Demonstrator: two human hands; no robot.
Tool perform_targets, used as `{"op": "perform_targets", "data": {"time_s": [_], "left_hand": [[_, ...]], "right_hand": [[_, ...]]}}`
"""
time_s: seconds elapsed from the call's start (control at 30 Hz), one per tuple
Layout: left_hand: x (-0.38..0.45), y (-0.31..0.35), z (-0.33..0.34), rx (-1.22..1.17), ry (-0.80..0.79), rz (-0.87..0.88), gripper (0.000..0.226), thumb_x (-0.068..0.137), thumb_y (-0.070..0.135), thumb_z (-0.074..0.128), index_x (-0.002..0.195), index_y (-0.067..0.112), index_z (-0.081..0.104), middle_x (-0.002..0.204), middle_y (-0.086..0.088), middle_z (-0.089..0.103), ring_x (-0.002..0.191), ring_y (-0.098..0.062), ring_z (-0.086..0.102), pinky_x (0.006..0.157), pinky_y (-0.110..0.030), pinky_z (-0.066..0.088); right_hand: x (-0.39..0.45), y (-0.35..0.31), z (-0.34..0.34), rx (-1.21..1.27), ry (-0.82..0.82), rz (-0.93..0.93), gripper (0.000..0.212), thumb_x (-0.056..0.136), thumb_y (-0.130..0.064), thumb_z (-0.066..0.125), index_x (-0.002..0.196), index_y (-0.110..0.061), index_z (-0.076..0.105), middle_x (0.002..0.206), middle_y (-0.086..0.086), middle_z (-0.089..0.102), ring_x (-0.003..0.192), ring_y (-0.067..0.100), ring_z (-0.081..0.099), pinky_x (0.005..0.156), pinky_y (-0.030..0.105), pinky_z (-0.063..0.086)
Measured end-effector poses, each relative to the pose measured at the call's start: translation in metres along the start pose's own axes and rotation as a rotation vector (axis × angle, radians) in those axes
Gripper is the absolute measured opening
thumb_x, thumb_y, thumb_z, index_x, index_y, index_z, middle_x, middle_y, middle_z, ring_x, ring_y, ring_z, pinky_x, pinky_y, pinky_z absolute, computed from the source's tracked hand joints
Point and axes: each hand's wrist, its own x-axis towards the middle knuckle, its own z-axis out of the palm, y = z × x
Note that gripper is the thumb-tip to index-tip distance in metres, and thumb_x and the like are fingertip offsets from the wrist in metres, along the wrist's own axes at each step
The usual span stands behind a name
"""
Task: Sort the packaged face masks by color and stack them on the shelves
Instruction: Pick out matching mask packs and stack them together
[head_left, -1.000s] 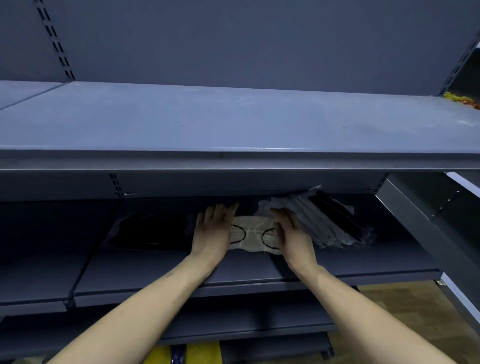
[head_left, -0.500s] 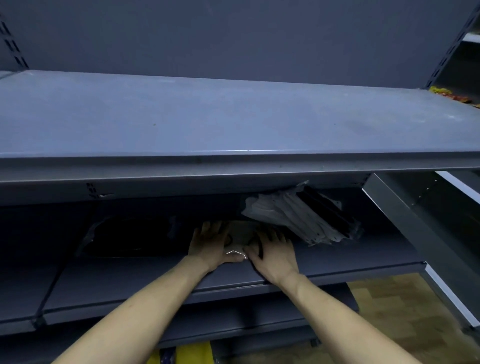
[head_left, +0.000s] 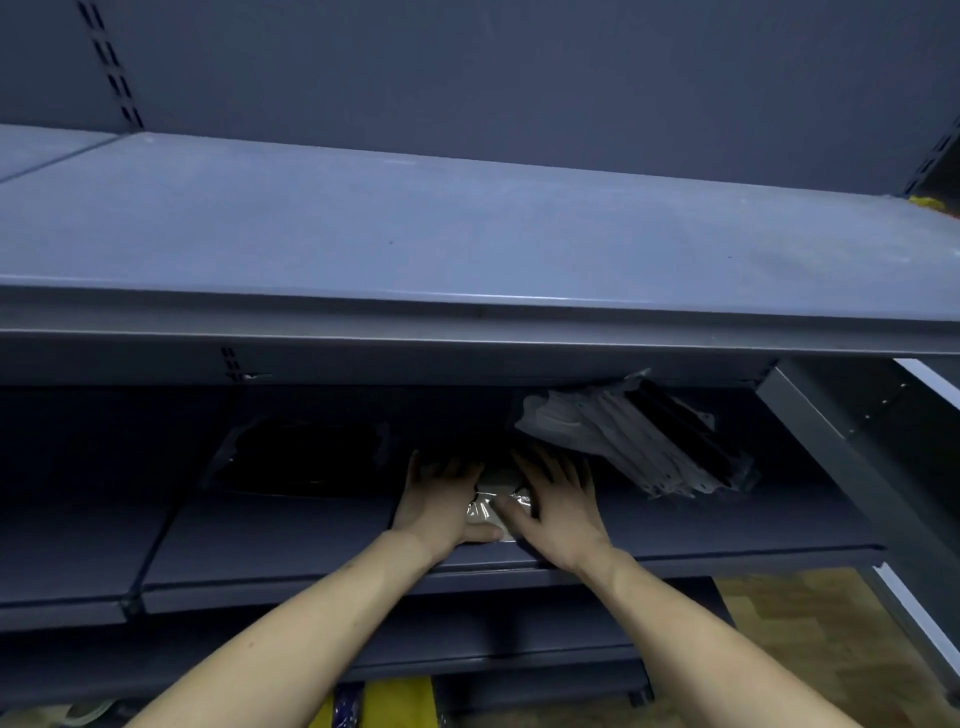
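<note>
Head view: both hands lie flat, fingers spread, at lower centre of frame on the middle shelf. Left hand and right hand press a pale packaged face mask between them, neither curled round it; only a crinkled strip of wrapper shows. Black mask packs sit just left, in shadow. Leaning bundle of white and black mask packs at right centre, near the right hand. Top shelf spans the upper frame. Wood floor lower right.
</note>
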Motion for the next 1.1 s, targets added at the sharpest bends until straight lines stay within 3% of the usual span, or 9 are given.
{"op": "perform_targets", "data": {"time_s": [0.1,0.23,0.43,0.53,0.67,0.77,0.9,1.0,1.1], "left_hand": [[-0.007,0.000,0.001,-0.013,-0.005,0.035,0.111,0.068,0.085,0.056,0.157,0.036,0.009,0.151,-0.003,0.036,0.139,-0.030,0.031,0.119,-0.057,0.003],[-0.008,0.001,0.008,-0.006,0.038,0.074,0.091,0.070,0.083,0.056,0.149,0.047,0.029,0.145,-0.003,0.038,0.136,-0.029,0.032,0.119,-0.056,0.004],[-0.009,0.012,0.007,0.026,0.032,0.043,0.081,0.079,0.073,0.056,0.148,0.039,0.035,0.154,-0.009,0.029,0.141,-0.033,0.024,0.118,-0.059,0.000],[-0.009,0.034,-0.003,-0.044,0.040,0.081,0.079,0.081,0.066,0.060,0.149,0.034,0.036,0.158,-0.008,0.022,0.144,-0.032,0.018,0.121,-0.053,-0.002],[0.001,0.074,-0.006,-0.114,0.080,0.080,0.073,0.087,0.063,0.057,0.149,0.029,0.039,0.156,-0.007,0.028,0.142,-0.031,0.023,0.119,-0.044,0.008],[0.012,0.106,0.000,-0.077,0.116,0.073,0.066,0.090,0.063,0.052,0.148,0.031,0.039,0.154,-0.005,0.031,0.139,-0.030,0.026,0.117,-0.042,0.013],[0.023,0.132,0.015,-0.080,0.109,0.013,0.057,0.094,0.057,0.047,0.144,0.031,0.044,0.150,-0.004,0.037,0.133,-0.031,0.032,0.112,-0.041,0.023],[0.022,0.138,0.021,-0.112,0.191,-0.055,0.055,0.093,0.055,0.049,0.141,0.029,0.046,0.146,-0.004,0.041,0.127,-0.030,0.038,0.108,-0.039,0.029],[0.018,0.140,0.019,-0.266,0.313,-0.165,0.057,0.093,0.043,0.058,0.141,0.017,0.043,0.146,-0.010,0.037,0.125,-0.032,0.044,0.105,-0.037,0.036]], "right_hand": [[-0.003,-0.005,0.004,-0.057,-0.118,0.002,0.083,0.083,-0.081,0.025,0.153,-0.038,0.030,0.161,-0.004,0.029,0.147,0.025,0.022,0.119,0.048,0.017],[-0.007,-0.006,-0.001,-0.072,-0.022,0.045,0.079,0.083,-0.078,0.032,0.146,-0.032,0.046,0.150,-0.003,0.044,0.136,0.028,0.038,0.110,0.042,0.032],[-0.011,0.024,-0.011,-0.075,0.117,0.294,0.072,0.091,-0.060,0.028,0.148,-0.020,0.045,0.162,0.014,0.024,0.149,0.037,0.017,0.119,0.052,0.020],[-0.006,0.045,-0.016,-0.132,0.078,0.339,0.063,0.098,-0.049,0.042,0.151,-0.016,0.039,0.165,0.017,0.013,0.151,0.038,0.009,0.120,0.055,0.016],[0.001,0.071,-0.026,-0.232,-0.029,0.333,0.060,0.102,-0.050,0.035,0.155,-0.022,0.031,0.167,0.014,0.003,0.153,0.035,-0.003,0.121,0.053,0.001],[0.001,0.086,-0.030,-0.280,-0.105,0.306,0.053,0.105,-0.046,0.027,0.147,-0.019,0.045,0.161,0.010,0.027,0.149,0.032,0.018,0.120,0.051,0.009],[-0.005,0.102,-0.035,-0.190,0.119,0.114,0.032,0.095,-0.029,0.057,0.116,-0.008,0.068,0.124,0.012,0.064,0.118,0.036,0.055,0.104,0.047,0.042],[-0.008,0.106,-0.041,-0.124,0.265,-0.061,0.023,0.084,-0.014,0.071,0.107,-0.013,0.073,0.106,0.007,0.070,0.103,0.033,0.062,0.089,0.042,0.051],[-0.010,0.104,-0.047,-0.017,0.294,-0.149,0.033,0.073,0.003,0.070,0.097,-0.019,0.074,0.094,0.001,0.071,0.088,0.028,0.063,0.079,0.037,0.051]]}}
